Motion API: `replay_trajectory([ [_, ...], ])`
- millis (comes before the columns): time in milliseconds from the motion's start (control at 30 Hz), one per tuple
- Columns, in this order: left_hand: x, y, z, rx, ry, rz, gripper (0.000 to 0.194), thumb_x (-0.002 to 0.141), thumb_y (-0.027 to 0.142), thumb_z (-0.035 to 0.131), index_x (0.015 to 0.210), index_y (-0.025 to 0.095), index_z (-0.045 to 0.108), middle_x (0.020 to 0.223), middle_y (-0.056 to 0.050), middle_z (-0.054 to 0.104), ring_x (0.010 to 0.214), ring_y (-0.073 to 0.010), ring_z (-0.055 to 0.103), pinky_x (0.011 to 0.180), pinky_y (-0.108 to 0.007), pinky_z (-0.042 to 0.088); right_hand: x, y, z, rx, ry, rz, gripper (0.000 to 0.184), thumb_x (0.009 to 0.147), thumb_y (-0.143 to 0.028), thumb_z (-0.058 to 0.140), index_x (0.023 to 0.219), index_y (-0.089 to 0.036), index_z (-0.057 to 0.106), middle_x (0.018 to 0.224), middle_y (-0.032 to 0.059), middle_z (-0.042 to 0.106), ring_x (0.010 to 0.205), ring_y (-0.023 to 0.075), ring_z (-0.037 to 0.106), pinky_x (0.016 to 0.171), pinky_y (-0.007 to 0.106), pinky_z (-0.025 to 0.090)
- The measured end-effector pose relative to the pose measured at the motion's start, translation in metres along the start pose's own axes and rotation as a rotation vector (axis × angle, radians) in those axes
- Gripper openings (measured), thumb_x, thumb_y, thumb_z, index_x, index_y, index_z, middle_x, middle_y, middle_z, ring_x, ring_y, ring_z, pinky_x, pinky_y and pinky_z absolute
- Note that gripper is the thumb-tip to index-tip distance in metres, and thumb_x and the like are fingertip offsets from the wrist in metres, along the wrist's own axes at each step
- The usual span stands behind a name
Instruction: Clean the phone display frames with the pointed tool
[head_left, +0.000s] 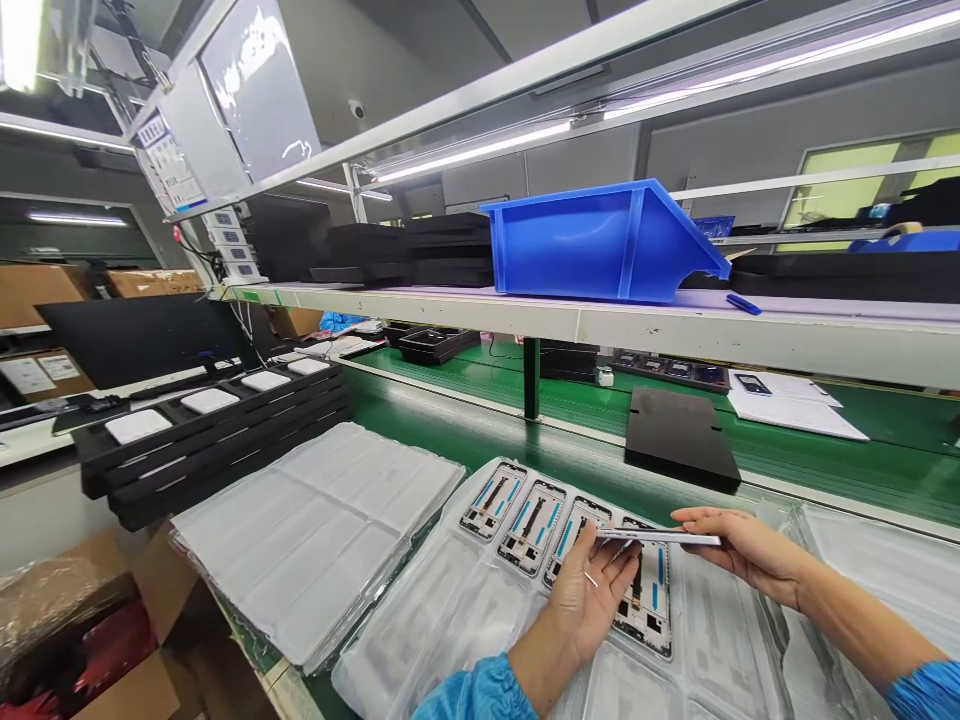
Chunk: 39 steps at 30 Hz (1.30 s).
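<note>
A thin white strip spans the space between the two hands, just above a phone frame. The right hand pinches the strip's far end, its fingers pressed together along the top edge (the thumb is hard to make out from here). The left hand is turned palm-up and partly open, with its fingers curled up against the strip's near end. A blue sleeve covers the left wrist, and another covers the right.

Under both hands lies a clear plastic tray, which holds that frame and three more in a row just beyond the left hand. Another clear tray lies under and past the right hand. Left of the left hand is a stack of white-covered trays, and beyond it are black foam trays with white pads set in them. Ahead of the hands, a black pad and papers lie on the green counter. Higher up, a shelf carries a blue bin, a blue marker and stacked black trays.
</note>
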<state>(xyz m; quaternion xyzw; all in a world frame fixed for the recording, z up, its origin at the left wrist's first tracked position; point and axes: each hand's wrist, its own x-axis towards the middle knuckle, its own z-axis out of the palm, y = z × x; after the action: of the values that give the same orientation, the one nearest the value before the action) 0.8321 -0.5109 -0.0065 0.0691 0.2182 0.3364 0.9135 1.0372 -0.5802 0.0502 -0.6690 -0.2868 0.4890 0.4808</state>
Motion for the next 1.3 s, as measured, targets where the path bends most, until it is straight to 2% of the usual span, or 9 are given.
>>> replay_trajectory([
  [133, -0.001, -0.001, 0.0, -0.018, 0.0, -0.008, 0.031, 0.089, 0.032, 0.066, 0.104, 0.005, 0.063, 0.102, -0.02, 0.071, 0.102, -0.0285, 0.069, 0.094, -0.036, 0.055, 0.0, -0.004, -0.001, -0.059, 0.046, 0.018, 0.026, 0.066, -0.028, 0.078, 0.088, -0.018, 0.067, 0.089, 0.0086, 0.074, 0.087, 0.0237, 0.071, 0.078, 0.032, 0.062],
  [233, -0.001, 0.001, 0.0, -0.034, 0.043, 0.006, 0.038, 0.089, 0.033, 0.066, 0.109, 0.001, 0.06, 0.105, -0.022, 0.071, 0.101, -0.0289, 0.07, 0.092, -0.035, 0.055, -0.009, -0.022, -0.001, -0.215, 0.3, -0.04, 0.027, 0.074, -0.041, 0.07, 0.088, -0.018, 0.066, 0.096, 0.0135, 0.073, 0.092, 0.0275, 0.07, 0.077, 0.037, 0.06],
  [367, -0.001, 0.004, 0.002, -0.034, 0.071, -0.03, 0.051, 0.087, 0.041, 0.068, 0.114, -0.001, 0.058, 0.102, -0.023, 0.071, 0.099, -0.0288, 0.07, 0.088, -0.033, 0.057, -0.036, -0.039, 0.021, -0.502, 0.606, -0.497, 0.044, 0.076, -0.057, 0.064, 0.105, -0.024, 0.059, 0.115, 0.0122, 0.069, 0.096, 0.0304, 0.066, 0.086, 0.045, 0.054],
  [433, 0.001, 0.004, 0.003, -0.022, 0.078, -0.052, 0.053, 0.086, 0.045, 0.068, 0.111, -0.001, 0.059, 0.096, -0.023, 0.072, 0.093, -0.0274, 0.071, 0.083, -0.032, 0.057, -0.049, -0.031, 0.042, -0.636, 0.526, -0.776, 0.038, 0.08, -0.054, 0.061, 0.107, -0.028, 0.057, 0.12, 0.0105, 0.068, 0.094, 0.0283, 0.066, 0.087, 0.042, 0.053],
  [533, 0.004, 0.004, 0.001, 0.01, 0.054, -0.057, 0.049, 0.086, 0.046, 0.066, 0.102, 0.0, 0.062, 0.086, -0.019, 0.072, 0.077, -0.0225, 0.071, 0.073, -0.028, 0.056, -0.055, -0.003, 0.073, -0.852, 0.098, -1.086, 0.009, 0.089, -0.033, 0.05, 0.088, -0.028, 0.057, 0.103, 0.0087, 0.071, 0.093, 0.0249, 0.067, 0.079, 0.035, 0.054],
  [600, 0.004, 0.003, 0.0, 0.058, 0.021, -0.067, 0.049, 0.086, 0.049, 0.063, 0.096, 0.002, 0.065, 0.083, -0.018, 0.071, 0.072, -0.0211, 0.069, 0.067, -0.027, 0.054, -0.05, 0.018, 0.087, -0.973, -0.093, -1.184, 0.016, 0.09, -0.019, 0.044, 0.08, -0.027, 0.054, 0.086, 0.0063, 0.07, 0.081, 0.0225, 0.067, 0.068, 0.031, 0.052],
  [833, -0.008, 0.001, 0.005, 0.153, -0.02, -0.105, 0.056, 0.089, 0.057, 0.053, 0.086, 0.004, 0.069, 0.077, -0.016, 0.07, 0.072, -0.0227, 0.067, 0.064, -0.027, 0.049, -0.023, 0.058, 0.094, -1.191, -0.018, -1.178, 0.016, 0.083, -0.008, 0.046, 0.081, -0.023, 0.048, 0.079, 0.004, 0.065, 0.069, 0.0193, 0.061, 0.058, 0.028, 0.045],
  [1033, -0.009, -0.004, 0.005, 0.15, -0.078, -0.107, 0.053, 0.087, 0.056, 0.057, 0.081, 0.005, 0.07, 0.078, -0.016, 0.07, 0.082, -0.0239, 0.068, 0.078, -0.028, 0.05, -0.017, 0.069, 0.095, -1.22, -0.031, -1.152, 0.021, 0.079, -0.003, 0.049, 0.086, -0.023, 0.052, 0.086, 0.0056, 0.067, 0.077, 0.0207, 0.063, 0.066, 0.03, 0.049],
  [1300, -0.012, -0.007, 0.006, 0.171, -0.077, -0.087, 0.052, 0.077, 0.06, 0.068, 0.083, 0.009, 0.07, 0.08, -0.015, 0.072, 0.089, -0.0302, 0.068, 0.082, -0.036, 0.051, -0.014, 0.075, 0.097, -1.144, -0.03, -1.096, 0.02, 0.08, -0.003, 0.045, 0.084, -0.022, 0.047, 0.082, 0.0032, 0.064, 0.071, 0.0167, 0.06, 0.06, 0.024, 0.045],
])
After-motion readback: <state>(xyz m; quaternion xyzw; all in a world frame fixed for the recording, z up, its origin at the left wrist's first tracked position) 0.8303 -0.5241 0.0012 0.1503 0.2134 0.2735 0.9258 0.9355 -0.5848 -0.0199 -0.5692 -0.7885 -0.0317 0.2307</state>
